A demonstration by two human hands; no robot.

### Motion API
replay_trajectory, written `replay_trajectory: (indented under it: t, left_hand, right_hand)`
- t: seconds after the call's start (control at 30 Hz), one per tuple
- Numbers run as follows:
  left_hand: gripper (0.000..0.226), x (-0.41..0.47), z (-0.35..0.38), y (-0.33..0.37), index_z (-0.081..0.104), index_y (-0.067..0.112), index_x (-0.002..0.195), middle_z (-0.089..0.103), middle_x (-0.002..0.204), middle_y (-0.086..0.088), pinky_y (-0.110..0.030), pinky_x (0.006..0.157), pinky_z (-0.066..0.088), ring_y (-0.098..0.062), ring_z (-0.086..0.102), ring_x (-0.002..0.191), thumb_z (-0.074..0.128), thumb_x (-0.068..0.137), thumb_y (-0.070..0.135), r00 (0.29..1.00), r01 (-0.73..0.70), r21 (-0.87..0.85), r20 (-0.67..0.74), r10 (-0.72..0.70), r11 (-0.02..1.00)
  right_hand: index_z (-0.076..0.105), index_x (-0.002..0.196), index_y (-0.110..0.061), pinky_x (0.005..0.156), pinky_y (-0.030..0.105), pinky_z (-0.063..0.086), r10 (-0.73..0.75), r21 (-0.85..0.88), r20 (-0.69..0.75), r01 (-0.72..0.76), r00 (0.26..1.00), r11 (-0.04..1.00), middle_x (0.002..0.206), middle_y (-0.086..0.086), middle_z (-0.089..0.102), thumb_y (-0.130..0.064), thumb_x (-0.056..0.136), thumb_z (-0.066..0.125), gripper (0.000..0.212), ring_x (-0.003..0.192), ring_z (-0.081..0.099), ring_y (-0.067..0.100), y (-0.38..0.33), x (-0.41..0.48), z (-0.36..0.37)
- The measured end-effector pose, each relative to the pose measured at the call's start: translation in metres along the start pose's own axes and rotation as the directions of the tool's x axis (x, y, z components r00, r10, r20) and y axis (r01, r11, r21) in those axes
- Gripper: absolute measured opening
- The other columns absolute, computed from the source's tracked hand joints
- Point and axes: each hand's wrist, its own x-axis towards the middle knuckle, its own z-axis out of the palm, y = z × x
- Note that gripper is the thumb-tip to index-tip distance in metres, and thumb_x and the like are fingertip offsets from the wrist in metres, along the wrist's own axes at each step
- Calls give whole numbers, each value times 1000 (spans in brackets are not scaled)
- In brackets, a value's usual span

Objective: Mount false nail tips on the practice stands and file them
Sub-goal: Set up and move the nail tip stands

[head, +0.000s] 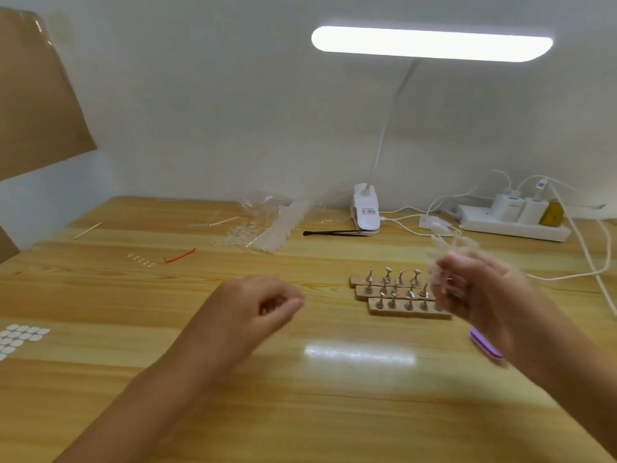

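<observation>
While both hands hover above the table [100,295], I log: left hand [263,305] curled, nothing seen inside | right hand [477,289] blurred, gripping clear nail tips [450,243] beside practice stands [397,289] | purple file [484,345] beneath it.

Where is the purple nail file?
Head view: the purple nail file lies on the table, right side, partly behind the right hand, near the practice stands.

Stands [399,292]: three tan strips side by side, each with small metal holders standing up.
Loose tips [267,228]: clear pile, far behind the stands.
Held tips [447,248]: clear, blurred, in my right hand [474,289].
File [485,345]: purple block, partly under this hand.
</observation>
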Motion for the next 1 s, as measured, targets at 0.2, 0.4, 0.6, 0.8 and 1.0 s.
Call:
replay_trajectory:
  t: [0.2, 0.4, 0.6, 0.8, 1.0]
  left_hand:
    - [77, 4, -4, -36, 62, 40, 122, 57, 118, 28, -23, 95, 44, 7, 52, 108, 50, 59, 83, 910, 291, 323, 197, -365, 900]
    - [50, 6, 12, -2, 57, 41, 120, 48, 122, 33, -23, 103, 33, 5, 39, 122, 50, 78, 68, 975, 213, 135, -88, -203, 968]
    - [55, 21, 79, 33, 32, 39, 143, 38, 139, 24, -23, 113, 19, 2, 28, 132, 53, 93, 52, 967, 82, 259, 212, -139, 962]
    - [59, 26, 99, 28, 22, 39, 150, 36, 142, 23, -17, 108, 8, 3, 17, 131, 46, 98, 46, 983, 16, 286, 171, -67, 958]
    - [62, 15, 77, 28, 36, 45, 144, 34, 117, 28, -18, 100, 14, 3, 20, 117, 53, 87, 61, 954, 56, 284, 267, -136, 957]
  right_hand:
    - [65, 90, -14, 59, 17, 55, -74, -189, -221, 31, 972, 981, 75, 4, 68, -27, 77, 66, 18, 61, 62, 10, 18, -4, -58]
    - [69, 91, -13, 84, 24, 50, -104, -372, -304, -18, 947, 928, 97, -2, 74, -23, 96, 53, 19, 83, 65, 8, 33, 11, -67]
    - [68, 95, -7, 73, 10, 45, -135, -591, -188, -2, 973, 807, 91, -11, 75, -17, 104, 36, 35, 88, 66, 2, 29, 3, -64]
    - [63, 97, -1, 119, 45, 17, -138, -637, -95, 46, 986, 770, 92, -19, 75, -23, 104, 35, 37, 110, 54, -6, 32, 7, -69]
    - [64, 87, -8, 120, 30, -3, -144, -668, 9, 113, 989, 736, 89, -17, 75, -23, 101, 41, 30, 102, 57, -12, 31, 2, -59]
